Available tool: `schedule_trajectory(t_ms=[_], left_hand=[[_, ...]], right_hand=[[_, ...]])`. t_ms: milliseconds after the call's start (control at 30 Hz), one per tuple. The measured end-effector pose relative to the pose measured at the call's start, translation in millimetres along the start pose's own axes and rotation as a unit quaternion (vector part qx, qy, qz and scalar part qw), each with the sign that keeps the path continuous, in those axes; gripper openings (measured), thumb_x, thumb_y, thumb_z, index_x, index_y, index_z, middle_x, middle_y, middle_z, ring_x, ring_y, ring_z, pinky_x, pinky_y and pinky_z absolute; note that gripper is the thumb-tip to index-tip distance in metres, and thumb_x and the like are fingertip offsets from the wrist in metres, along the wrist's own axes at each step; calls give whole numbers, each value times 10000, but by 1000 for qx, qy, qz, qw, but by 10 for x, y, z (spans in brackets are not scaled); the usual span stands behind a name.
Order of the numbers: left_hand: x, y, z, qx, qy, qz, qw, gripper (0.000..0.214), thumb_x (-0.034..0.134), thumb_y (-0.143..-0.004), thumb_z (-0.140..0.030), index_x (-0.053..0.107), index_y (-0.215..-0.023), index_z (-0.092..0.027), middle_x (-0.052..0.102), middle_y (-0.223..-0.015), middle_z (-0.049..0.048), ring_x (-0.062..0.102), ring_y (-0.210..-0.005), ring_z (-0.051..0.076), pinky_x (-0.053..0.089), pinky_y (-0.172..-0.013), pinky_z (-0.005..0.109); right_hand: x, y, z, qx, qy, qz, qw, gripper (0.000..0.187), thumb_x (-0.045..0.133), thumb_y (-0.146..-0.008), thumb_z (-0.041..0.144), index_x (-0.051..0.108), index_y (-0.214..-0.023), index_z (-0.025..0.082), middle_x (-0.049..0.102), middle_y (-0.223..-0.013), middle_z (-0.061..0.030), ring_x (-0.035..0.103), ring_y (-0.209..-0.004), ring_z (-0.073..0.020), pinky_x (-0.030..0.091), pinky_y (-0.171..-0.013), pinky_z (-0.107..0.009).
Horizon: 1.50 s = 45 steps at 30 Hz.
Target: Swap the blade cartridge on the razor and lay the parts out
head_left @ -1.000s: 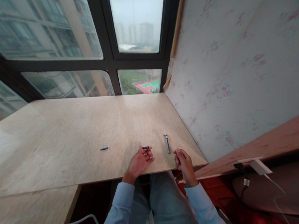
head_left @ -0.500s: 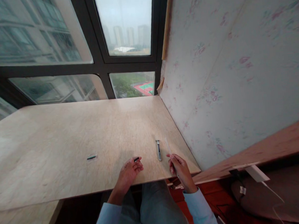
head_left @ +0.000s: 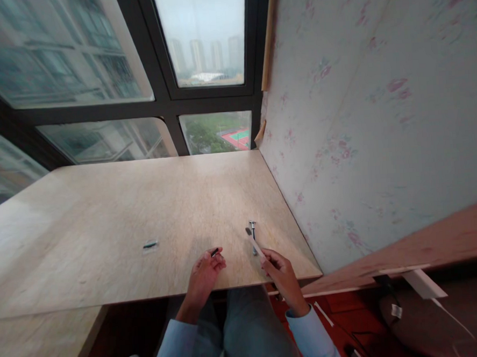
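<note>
Two hands work at the near edge of a pale wooden table point(head_left: 123, 207). The left hand point(head_left: 204, 275) has its grip closed on a small dark piece point(head_left: 214, 251), pinched between thumb and fingertips so that one end sticks out past them, just above the table surface. The right hand point(head_left: 279, 270) has its grip closed around a thin pale stick point(head_left: 255, 245), which slants up and away from the fingers toward the left and ends in a dark tip. Just beyond that tip, a metal razor handle point(head_left: 253, 230) lies flat on the table, its T-shaped head pointing away from the grip; whether the stick touches it cannot be told. Between the two grips the table is bare wood. Well to the left of the left grip, a small dark green strip point(head_left: 150, 244) lies alone on the table. To the right of the right grip rises a wall with faded floral paper point(head_left: 359, 112); far beyond both grips stands a dark-framed window point(head_left: 165, 105). Light blue sleeves point(head_left: 308, 333) cover both forearms.
</note>
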<state>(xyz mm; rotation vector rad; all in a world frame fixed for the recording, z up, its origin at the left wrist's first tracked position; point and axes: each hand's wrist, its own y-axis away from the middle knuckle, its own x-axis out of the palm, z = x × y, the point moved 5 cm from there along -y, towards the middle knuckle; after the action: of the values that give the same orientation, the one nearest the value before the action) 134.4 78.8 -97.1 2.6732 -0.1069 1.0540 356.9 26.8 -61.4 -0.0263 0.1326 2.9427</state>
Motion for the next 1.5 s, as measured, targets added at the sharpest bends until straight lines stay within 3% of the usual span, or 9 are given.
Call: schedule_trajectory(t_ms=[300, 433, 567, 667, 833, 1000, 1067, 1167, 1500], left_hand=[[-41, 25, 15, 3, 39, -34, 999, 252, 694, -749, -269, 720, -892, -63, 614, -663, 72, 592, -668, 166, 499, -657, 317], [-19, 35, 11, 11, 39, -10, 999, 297, 739, -715, -304, 724, -889, -64, 627, -666, 75, 595, -666, 170, 494, -662, 318], [6, 43, 10, 22, 29, 10, 999, 323, 744, -726, -331, 722, -913, -69, 653, -700, 88, 609, -689, 177, 490, -672, 315], [14, 48, 11, 23, 23, 12, 999, 330, 725, -749, -355, 718, -916, -71, 656, -705, 88, 614, -694, 175, 489, -669, 310], [52, 76, -5, 11, 23, 23, 999, 366, 745, -728, -378, 719, -917, -66, 659, -696, 80, 622, -691, 172, 494, -663, 301], [102, 113, -36, 1, 25, 34, 999, 378, 769, -707, -382, 718, -898, -60, 674, -724, 88, 626, -680, 170, 493, -653, 299], [119, 123, -50, 1, 20, 39, 999, 394, 770, -704, -399, 719, -895, -59, 670, -716, 86, 624, -676, 170, 490, -645, 299], [134, 136, -64, 1, 14, 44, 999, 434, 779, -692, -429, 719, -904, -55, 657, -691, 76, 621, -679, 167, 490, -645, 294], [155, 133, -49, 17, -58, 49, 997, 420, 770, -698, -457, 720, -905, -95, 687, -807, 90, 629, -737, 156, 506, -666, 275]], right_hand=[[275, -36, 85, 21, 67, 24, 997, 394, 482, -890, 486, 573, -1056, 141, 570, -510, 43, 455, -383, -132, 343, -408, -236], [420, -49, 155, 1, 125, 12, 992, 310, 431, -917, 458, 567, -932, 180, 521, -446, 60, 528, -424, -157, 392, -488, -245], [507, -81, 220, -25, 178, -26, 983, 305, 424, -908, 442, 592, -904, 187, 637, -607, -2, 608, -566, -182, 418, -582, -265], [471, -121, 262, -49, 225, -73, 970, 302, 446, -882, 435, 613, -864, 185, 691, -766, -52, 640, -722, -207, 426, -659, -278], [222, -213, 268, -82, 290, -119, 946, 315, 439, -874, 413, 634, -798, 177, 698, -795, -77, 626, -753, -215, 428, -691, -286], [-78, -305, 249, -55, 402, -170, 898, 378, 401, -918, 330, 643, -1127, 128, 732, -990, -140, 665, -900, -247, 437, -782, -312], [-105, -336, 245, -33, 465, -164, 869, 377, 396, -937, 292, 616, -1202, 140, 730, -1042, -143, 671, -935, -241, 434, -778, -305], [-65, -369, 244, -16, 528, -140, 837, 319, 419, -945, 270, 645, -1148, 174, 734, -1006, -128, 672, -912, -230, 423, -722, -288], [-6, -373, 284, -37, 591, -115, 797, 231, 482, -938, 281, 621, -1077, 159, 619, -1077, -118, 636, -817, -199, 381, -628, -273]])
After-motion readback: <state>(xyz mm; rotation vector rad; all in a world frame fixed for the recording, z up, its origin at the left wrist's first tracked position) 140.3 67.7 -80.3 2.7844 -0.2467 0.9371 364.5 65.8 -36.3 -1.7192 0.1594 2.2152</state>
